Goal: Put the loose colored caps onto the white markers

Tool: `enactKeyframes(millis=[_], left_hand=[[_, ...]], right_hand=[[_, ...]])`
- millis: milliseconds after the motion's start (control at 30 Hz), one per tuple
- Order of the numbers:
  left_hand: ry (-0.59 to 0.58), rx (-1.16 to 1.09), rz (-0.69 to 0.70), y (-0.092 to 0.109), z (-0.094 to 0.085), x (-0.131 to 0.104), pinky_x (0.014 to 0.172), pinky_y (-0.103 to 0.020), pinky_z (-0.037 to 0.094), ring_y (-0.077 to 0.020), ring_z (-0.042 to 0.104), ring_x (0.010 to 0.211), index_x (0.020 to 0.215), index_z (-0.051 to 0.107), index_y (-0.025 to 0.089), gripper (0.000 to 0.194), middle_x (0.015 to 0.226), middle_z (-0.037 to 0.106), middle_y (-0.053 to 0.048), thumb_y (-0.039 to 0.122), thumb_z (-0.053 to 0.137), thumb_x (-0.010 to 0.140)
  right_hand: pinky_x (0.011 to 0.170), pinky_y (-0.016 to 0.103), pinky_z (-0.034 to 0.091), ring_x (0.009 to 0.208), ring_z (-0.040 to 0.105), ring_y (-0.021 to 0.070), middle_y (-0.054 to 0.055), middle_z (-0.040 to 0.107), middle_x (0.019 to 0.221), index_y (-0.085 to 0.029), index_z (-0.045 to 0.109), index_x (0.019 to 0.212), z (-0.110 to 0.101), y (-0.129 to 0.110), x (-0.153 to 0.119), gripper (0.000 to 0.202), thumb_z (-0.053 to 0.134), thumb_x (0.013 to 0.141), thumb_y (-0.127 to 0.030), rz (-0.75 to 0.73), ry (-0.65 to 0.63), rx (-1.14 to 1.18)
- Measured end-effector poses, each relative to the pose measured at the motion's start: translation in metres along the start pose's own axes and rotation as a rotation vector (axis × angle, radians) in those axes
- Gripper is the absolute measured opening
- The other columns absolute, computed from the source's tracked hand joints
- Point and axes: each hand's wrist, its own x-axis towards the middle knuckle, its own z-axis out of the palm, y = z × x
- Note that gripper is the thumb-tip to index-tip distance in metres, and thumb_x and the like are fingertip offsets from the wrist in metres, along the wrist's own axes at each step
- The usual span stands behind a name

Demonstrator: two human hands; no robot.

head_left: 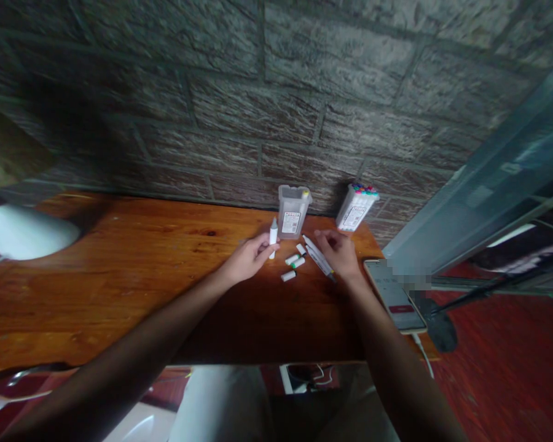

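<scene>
My left hand (253, 256) grips a white marker (273, 236), held upright with a grey tip at the top and a touch of yellow at its lower end. Close by on the right, my right hand (338, 252) has its fingers curled together; whatever they may hold is hidden. Beside it, white markers (319, 256) lie slantwise on the wooden table (166, 258). Between my hands are several loose white marker caps (292, 260), some with green ends. Just behind them stands a clear plastic container (291, 215) with a label and one yellow-ended marker (305, 194) inside.
A second container (357, 209), packed with colourful-ended markers, stands by the stone wall (286, 110). On the table's right edge lies a tablet or large phone (394, 298) with a white cable (424, 353). A lamp (23, 230) is at the far left.
</scene>
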Motion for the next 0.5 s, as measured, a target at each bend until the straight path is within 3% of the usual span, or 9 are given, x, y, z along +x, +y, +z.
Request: enactKeyframes(millis=[167, 267, 367, 500], left_hand=[[0.023, -0.141, -0.005, -0.006, 0.005, 0.001, 0.082, -0.029, 0.050, -0.0169, 0.064, 0.086, 0.111, 0.060, 0.017, 0.027, 0.096, 0.068, -0.006, 0.036, 0.057, 0.091], [0.081, -0.261, -0.049, -0.011, 0.008, 0.003, 0.069, -0.025, 0.047, -0.0123, 0.055, 0.070, 0.114, 0.057, 0.019, 0.029, 0.081, 0.059, 0.001, 0.033, 0.058, 0.088], [0.191, -0.434, -0.171, -0.012, 0.009, 0.006, 0.052, -0.022, 0.036, -0.0097, 0.043, 0.054, 0.092, 0.055, 0.020, 0.020, 0.063, 0.047, 0.006, 0.039, 0.058, 0.087], [0.341, -0.477, -0.279, -0.004, 0.006, 0.011, 0.046, -0.023, 0.028, -0.0077, 0.032, 0.044, 0.055, 0.033, 0.021, 0.055, 0.048, 0.032, 0.006, 0.057, 0.058, 0.087]], right_hand=[[0.057, 0.026, 0.037, 0.055, 0.050, 0.0123, 0.000, 0.060, 0.060, -0.015, 0.067, 0.072, 0.000, 0.003, 0.003, 0.044, 0.053, 0.089, -0.053, 0.046, 0.161, 0.151], [0.057, 0.026, 0.037, 0.055, 0.048, 0.0123, -0.001, 0.056, 0.059, -0.016, 0.065, 0.071, 0.000, 0.010, 0.005, 0.044, 0.051, 0.089, -0.053, 0.087, 0.194, 0.176], [0.058, 0.026, 0.037, 0.056, 0.048, 0.0123, -0.001, 0.056, 0.059, -0.016, 0.064, 0.070, 0.002, 0.012, 0.005, 0.044, 0.051, 0.089, -0.054, 0.088, 0.191, 0.180], [0.057, 0.025, 0.037, 0.056, 0.047, 0.0120, -0.001, 0.056, 0.058, -0.016, 0.064, 0.069, 0.005, 0.011, 0.004, 0.044, 0.052, 0.088, -0.054, 0.108, 0.164, 0.181]])
